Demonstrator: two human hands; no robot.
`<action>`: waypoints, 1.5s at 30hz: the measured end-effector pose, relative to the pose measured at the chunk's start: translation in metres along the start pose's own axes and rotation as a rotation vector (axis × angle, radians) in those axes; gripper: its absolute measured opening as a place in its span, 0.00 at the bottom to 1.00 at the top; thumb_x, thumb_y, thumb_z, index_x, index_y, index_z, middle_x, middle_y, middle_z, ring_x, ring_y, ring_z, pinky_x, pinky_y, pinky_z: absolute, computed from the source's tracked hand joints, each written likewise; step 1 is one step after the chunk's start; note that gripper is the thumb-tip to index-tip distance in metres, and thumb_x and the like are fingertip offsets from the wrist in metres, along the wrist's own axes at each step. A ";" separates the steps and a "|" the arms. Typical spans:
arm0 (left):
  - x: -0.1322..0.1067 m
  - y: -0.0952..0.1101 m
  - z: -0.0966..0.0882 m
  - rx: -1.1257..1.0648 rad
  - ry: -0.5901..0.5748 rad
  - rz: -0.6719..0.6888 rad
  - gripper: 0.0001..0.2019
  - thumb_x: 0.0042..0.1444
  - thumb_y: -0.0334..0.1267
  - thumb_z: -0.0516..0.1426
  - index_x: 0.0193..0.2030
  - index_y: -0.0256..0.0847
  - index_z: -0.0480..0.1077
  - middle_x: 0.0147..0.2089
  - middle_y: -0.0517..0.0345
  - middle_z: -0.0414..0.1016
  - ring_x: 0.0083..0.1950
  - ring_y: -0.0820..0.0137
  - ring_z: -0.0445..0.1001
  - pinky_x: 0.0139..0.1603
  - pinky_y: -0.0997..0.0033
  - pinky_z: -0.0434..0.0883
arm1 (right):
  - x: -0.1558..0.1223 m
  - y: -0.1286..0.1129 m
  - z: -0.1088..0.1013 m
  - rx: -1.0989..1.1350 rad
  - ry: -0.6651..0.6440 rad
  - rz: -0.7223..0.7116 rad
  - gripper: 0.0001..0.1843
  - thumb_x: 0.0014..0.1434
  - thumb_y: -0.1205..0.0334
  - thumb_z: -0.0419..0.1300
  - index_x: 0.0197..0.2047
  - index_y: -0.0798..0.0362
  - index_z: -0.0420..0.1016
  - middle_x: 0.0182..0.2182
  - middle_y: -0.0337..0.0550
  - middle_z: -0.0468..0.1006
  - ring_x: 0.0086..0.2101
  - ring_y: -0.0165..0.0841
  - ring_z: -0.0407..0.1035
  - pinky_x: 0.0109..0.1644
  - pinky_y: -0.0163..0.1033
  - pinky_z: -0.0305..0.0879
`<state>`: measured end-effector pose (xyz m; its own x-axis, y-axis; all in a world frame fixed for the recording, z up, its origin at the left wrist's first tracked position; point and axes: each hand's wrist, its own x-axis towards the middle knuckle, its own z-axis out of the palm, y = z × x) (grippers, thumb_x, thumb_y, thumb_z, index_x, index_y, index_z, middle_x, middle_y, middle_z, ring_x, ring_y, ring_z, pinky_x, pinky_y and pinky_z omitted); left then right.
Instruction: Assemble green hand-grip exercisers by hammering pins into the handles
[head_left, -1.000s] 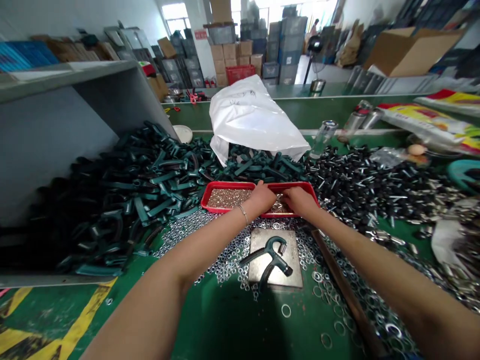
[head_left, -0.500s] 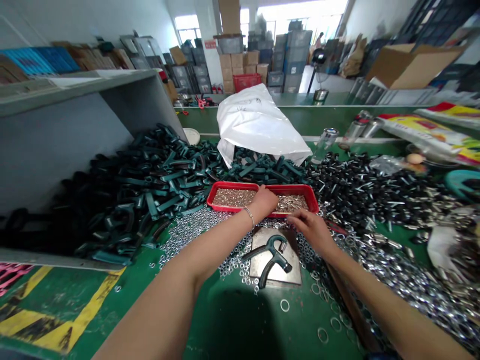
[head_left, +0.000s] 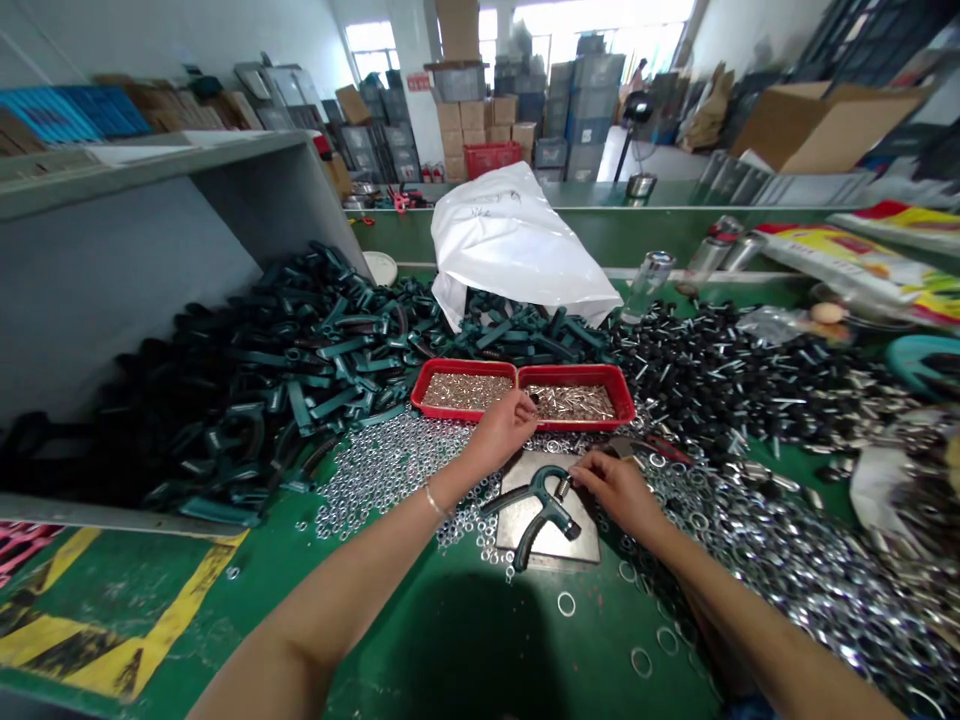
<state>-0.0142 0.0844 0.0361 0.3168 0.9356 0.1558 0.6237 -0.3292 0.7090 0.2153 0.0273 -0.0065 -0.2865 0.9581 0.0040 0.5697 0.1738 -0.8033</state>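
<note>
Green exerciser (head_left: 541,508) lies flat on steel plate (head_left: 589,545) on the desk (head_left: 465,640), right hand (head_left: 619,490) with grip pinched at its hooked head, left hand (head_left: 501,432) by red tray (head_left: 465,364), grip unreadable; probably best to pin the frame flat and seat small parts squarely.

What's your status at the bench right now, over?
Left hand pinched at front rim of red tray. Right hand fingertips on hand grip, lying on metal plate. Loose rings all round; nothing blocking.
</note>
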 end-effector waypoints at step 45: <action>-0.115 0.031 0.047 0.195 -0.071 -0.128 0.38 0.57 0.41 0.61 0.69 0.31 0.48 0.65 0.34 0.59 0.67 0.47 0.57 0.67 0.44 0.56 | -0.081 -0.063 -0.047 -0.374 -0.074 -0.127 0.24 0.70 0.54 0.45 0.67 0.45 0.61 0.57 0.48 0.75 0.51 0.43 0.74 0.54 0.49 0.72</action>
<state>0.0020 -0.0392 0.0074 0.2711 0.9624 0.0197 0.7863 -0.2332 0.5722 0.2388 -0.0510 0.0712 -0.4196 0.9070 0.0352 0.7637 0.3737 -0.5265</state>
